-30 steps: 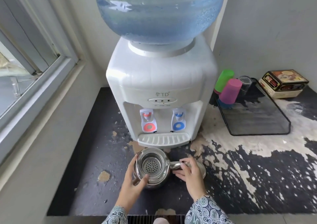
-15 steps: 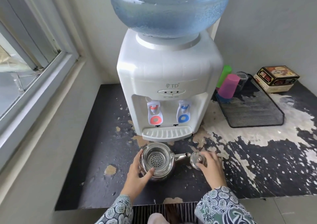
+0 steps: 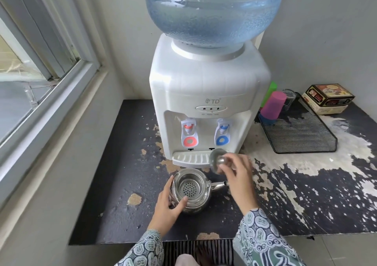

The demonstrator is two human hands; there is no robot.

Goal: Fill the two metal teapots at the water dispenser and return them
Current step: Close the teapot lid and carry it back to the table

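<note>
One metal teapot stands open on the worn black counter, just in front of the white water dispenser. Its strainer insert shows inside and its spout points right. My left hand grips the teapot's left side, thumb on the rim. My right hand holds the teapot's lid by its knob, raised above the spout near the drip tray. The red tap and blue tap sit above the tray. A second teapot is not in view.
A black mesh tray at the right holds pink and green cups and a glass. A printed box lies behind it. A window frame runs along the left wall. A large water bottle tops the dispenser.
My right hand has lifted the lid from the counter beside the spout up toward the drip tray. The left hand stays on the teapot. The camera has pulled back.
</note>
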